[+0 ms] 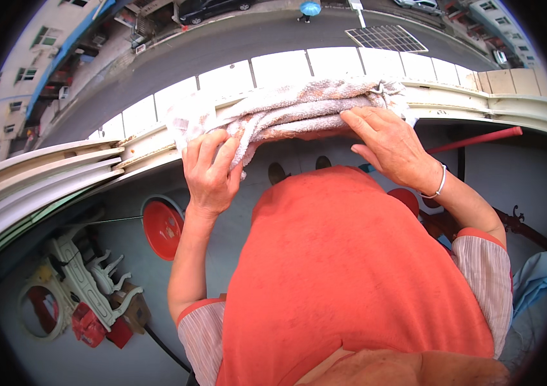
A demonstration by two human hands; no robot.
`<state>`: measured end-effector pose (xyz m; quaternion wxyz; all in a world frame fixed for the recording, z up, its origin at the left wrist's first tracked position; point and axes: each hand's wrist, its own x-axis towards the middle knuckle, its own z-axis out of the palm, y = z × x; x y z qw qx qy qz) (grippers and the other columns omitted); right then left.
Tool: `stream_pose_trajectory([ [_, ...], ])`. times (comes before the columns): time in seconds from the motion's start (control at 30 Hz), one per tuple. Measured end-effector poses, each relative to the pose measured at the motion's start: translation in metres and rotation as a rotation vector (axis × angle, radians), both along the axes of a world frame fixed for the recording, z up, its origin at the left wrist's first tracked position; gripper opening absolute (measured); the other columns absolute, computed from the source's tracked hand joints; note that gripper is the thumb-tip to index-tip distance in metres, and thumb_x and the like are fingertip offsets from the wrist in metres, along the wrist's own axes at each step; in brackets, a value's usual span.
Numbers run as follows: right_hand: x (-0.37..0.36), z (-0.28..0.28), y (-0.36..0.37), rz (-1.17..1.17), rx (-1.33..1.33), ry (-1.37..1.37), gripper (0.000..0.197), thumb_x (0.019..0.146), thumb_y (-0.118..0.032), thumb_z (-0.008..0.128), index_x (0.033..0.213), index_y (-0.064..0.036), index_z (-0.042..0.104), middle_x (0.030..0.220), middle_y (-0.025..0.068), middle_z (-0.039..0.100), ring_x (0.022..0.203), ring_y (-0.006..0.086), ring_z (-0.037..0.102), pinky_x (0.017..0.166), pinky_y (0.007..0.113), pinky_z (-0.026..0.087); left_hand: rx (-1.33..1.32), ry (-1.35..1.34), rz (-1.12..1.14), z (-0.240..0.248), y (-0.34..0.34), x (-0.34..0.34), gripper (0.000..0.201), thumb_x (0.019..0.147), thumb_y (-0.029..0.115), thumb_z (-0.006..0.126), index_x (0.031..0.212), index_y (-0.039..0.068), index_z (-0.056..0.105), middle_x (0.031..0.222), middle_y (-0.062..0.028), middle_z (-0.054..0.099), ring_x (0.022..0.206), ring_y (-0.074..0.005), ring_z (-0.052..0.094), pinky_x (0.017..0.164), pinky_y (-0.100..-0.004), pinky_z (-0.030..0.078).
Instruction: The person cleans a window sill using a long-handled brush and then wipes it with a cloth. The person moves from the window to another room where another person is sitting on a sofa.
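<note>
A pale towel [312,112] with pinkish-brown patches lies folded and bunched along the window sill. My left hand [209,172] is at its left end, with the fingers curled over the cloth. On the right part of the towel rests my right hand [392,143], fingers stretched out over the folds and the thumb apart. A bracelet [441,181] circles my right wrist. Near the right end, the cloth is gathered into a small twisted lump [386,90]. What lies under the towel is hidden.
White window tracks [48,183] run to both sides of the towel. Beyond the ledge [280,67], a street lies far below, with a person under a blue umbrella [310,8]. Inside stand a red basin [162,226], white curved-leg furniture [87,276] and a red pole [479,139].
</note>
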<state>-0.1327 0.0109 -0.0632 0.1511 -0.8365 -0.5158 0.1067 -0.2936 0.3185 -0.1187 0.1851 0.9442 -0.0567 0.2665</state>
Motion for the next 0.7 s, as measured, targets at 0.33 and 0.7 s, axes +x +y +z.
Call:
stream_pose_trajectory([
  [0.33,-0.02,-0.018,0.069,0.212,0.108,0.272,0.08,0.079,-0.008,0.077,0.15,-0.0072,0.041,0.136,0.0228,0.053,0.125,0.041,0.054,0.104,0.047,0.048,-0.082,-0.002,0.105,-0.008,-0.01,0.012,0.043,0.071,0.011,0.078,0.112,0.003,0.071,0.108,-0.0143,0.07,0.097,-0.0335,0.066,0.087,-0.0427,0.05],
  [0.7,-0.035,-0.03,0.192,0.078,0.582,1.154,0.086,0.084,-0.005,0.062,0.161,-0.0091,0.025,0.089,0.0119,0.065,0.08,0.0152,0.066,0.064,0.032,0.054,-1.329,-0.246,0.255,-0.013,0.032,0.022,0.018,0.107,0.012,0.054,0.118,-0.001,0.058,0.107,-0.0095,0.066,0.095,-0.0161,0.064,0.087,-0.0314,0.054],
])
